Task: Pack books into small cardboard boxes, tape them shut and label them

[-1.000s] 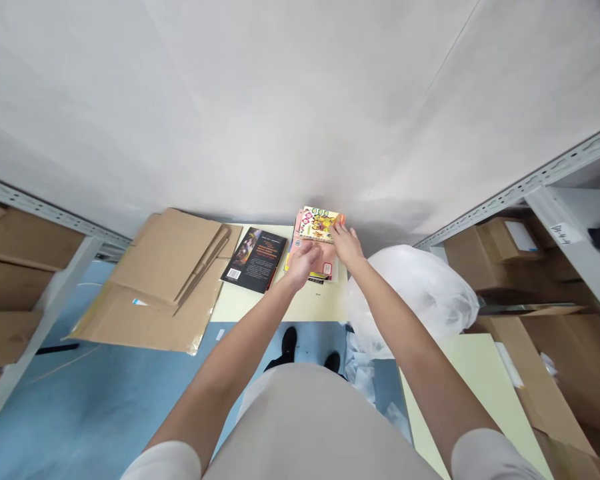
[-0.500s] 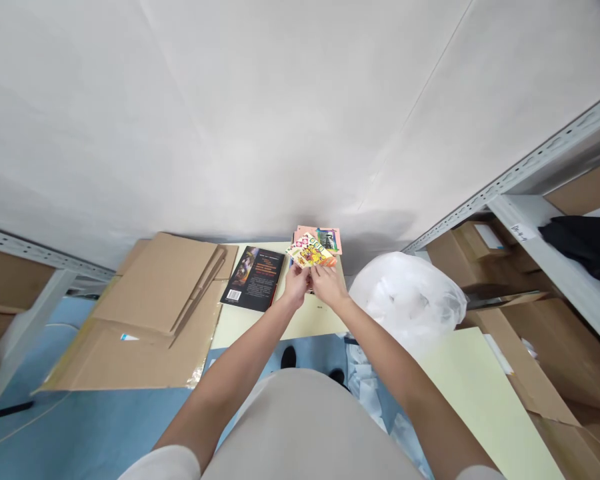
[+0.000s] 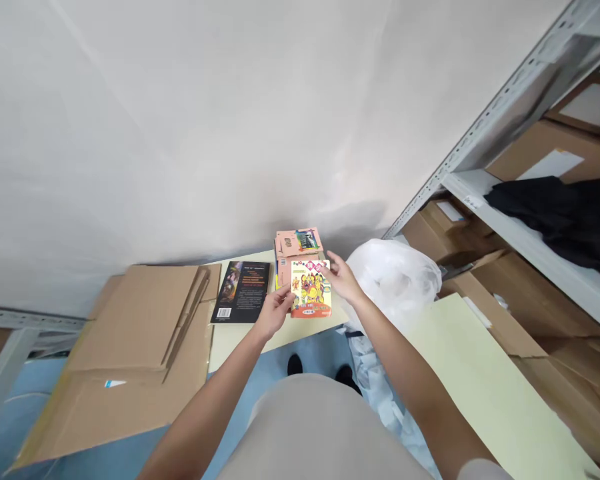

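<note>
A small booklet (image 3: 311, 293) with a yellow, white and orange cartoon cover is held up over the table, its cover facing me. My left hand (image 3: 276, 310) pinches its left edge. At the upper right corner my right hand (image 3: 344, 279) grips it with thumb and fingers, the index finger partly raised. Behind the booklet lies a stack of pink-covered books (image 3: 291, 244), partly hidden by it. To the left, a black book (image 3: 245, 293) rests with its barcode side up.
Flattened cardboard (image 3: 125, 320) covers the table's left part. A white plastic bag (image 3: 395, 277) bulges on the right, beside a pale yellow board (image 3: 485, 373). Shelving with cardboard boxes (image 3: 535, 313) and dark cloth (image 3: 560, 207) stands at the right. A pale wall (image 3: 230, 133) rises behind.
The booklet has turned upright and come nearer to me, its cover now flat toward the camera. My hands have moved apart, the right one up to the corner. The view has shifted right.
</note>
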`<state>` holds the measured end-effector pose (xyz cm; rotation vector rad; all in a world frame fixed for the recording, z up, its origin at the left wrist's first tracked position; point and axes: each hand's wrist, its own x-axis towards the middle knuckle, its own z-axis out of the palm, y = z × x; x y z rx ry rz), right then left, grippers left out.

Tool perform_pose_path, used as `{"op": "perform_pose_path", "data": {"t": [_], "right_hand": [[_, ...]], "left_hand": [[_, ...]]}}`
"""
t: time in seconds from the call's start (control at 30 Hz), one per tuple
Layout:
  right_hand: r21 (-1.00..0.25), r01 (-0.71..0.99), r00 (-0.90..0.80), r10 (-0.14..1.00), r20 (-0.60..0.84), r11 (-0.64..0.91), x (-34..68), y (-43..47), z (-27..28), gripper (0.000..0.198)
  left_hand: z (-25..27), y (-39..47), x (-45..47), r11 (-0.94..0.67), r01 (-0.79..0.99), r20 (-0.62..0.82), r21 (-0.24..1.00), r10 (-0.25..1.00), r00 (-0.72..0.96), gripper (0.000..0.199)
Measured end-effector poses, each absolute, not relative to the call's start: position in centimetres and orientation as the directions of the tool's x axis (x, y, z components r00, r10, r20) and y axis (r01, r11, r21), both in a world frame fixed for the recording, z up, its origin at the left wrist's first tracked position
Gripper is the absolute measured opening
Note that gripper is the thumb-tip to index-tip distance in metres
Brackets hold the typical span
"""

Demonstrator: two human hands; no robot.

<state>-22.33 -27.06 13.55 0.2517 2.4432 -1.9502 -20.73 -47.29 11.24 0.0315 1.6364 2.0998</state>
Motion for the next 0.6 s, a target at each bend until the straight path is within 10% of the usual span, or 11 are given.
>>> {"op": "perform_pose_path", "data": {"t": [0.6], "right_hand": [[-0.957,0.129,-0.574,0.768,-0.285,-0.259,2.0,-12.0,12.8,0.048]], "left_hand": [[10.2,-31.2,-9.8,0.249,-0.365,-0.405,0.897,0.793,-0.455,0.038]]}}
